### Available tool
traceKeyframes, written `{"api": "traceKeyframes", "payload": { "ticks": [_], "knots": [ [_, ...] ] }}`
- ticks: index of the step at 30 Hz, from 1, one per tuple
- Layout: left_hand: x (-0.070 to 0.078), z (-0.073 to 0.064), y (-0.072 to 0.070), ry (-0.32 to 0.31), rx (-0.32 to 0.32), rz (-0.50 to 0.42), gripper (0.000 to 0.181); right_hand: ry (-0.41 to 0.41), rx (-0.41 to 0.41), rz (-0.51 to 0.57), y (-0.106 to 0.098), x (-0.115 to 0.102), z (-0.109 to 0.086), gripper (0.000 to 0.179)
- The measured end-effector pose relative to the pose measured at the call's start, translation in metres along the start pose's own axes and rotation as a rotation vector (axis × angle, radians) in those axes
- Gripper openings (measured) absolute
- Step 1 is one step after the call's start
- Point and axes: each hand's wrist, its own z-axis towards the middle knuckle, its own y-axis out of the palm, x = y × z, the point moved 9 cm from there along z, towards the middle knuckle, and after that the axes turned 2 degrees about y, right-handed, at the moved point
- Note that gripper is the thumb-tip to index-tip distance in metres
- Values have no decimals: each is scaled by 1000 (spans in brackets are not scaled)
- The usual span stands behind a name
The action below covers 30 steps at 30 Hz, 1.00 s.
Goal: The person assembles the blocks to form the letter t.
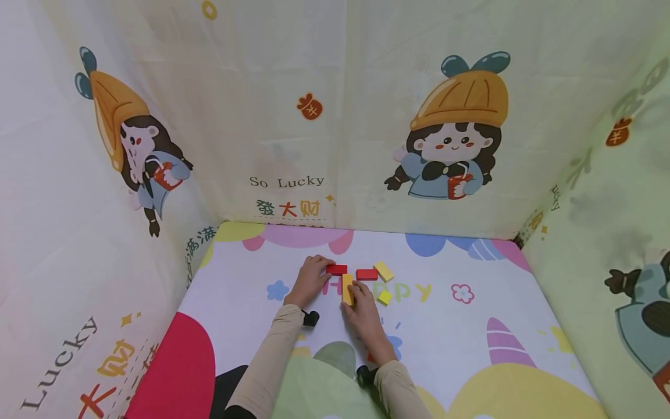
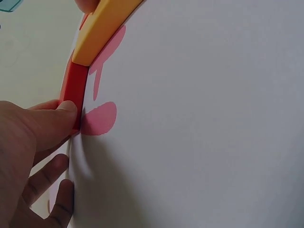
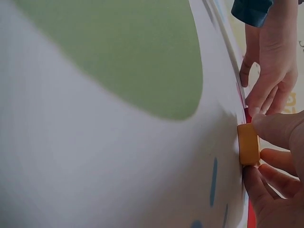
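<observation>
In the head view my left hand [image 1: 309, 282] pinches the left end of a red block [image 1: 337, 269] lying on the printed cloth. The left wrist view shows the thumb on that red block [image 2: 74, 90], with the other fingers spread beside it. My right hand [image 1: 364, 311] grips a long orange-yellow block [image 1: 347, 288], thumb on one side and fingers on the other. The far end of this block meets the right part of the red block. In the right wrist view the near end of the orange-yellow block [image 3: 248, 144] faces the camera.
Right of the hands lie a second red block [image 1: 366, 274], a pale yellow block [image 1: 384, 271] set at an angle, and a small bright yellow block [image 1: 384, 297]. Printed cloth walls [image 1: 366, 215] stand behind and at both sides. Black wrist cameras [image 1: 310, 318] sit on both wrists.
</observation>
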Motion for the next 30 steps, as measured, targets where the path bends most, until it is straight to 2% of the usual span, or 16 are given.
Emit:
{"api": "traceKeyframes", "payload": {
  "ticks": [10,14,21,25,30],
  "knots": [
    [-2,0,2,-15,-17,7,40,-14,-2,-34,1,0,1,55],
    [-1,0,1,-23,-8,-24,44,-14,-17,-53,1,-1,1,57],
    [3,-2,3,-84,102,-156,46,-42,-59,-100,-3,-6,0,58],
    [7,-5,8,-124,141,-175,41,-82,-89,-126,-6,-10,0,54],
    [9,-5,13,-121,153,-172,33,-146,-109,-143,-8,-12,1,50]
  ]
}}
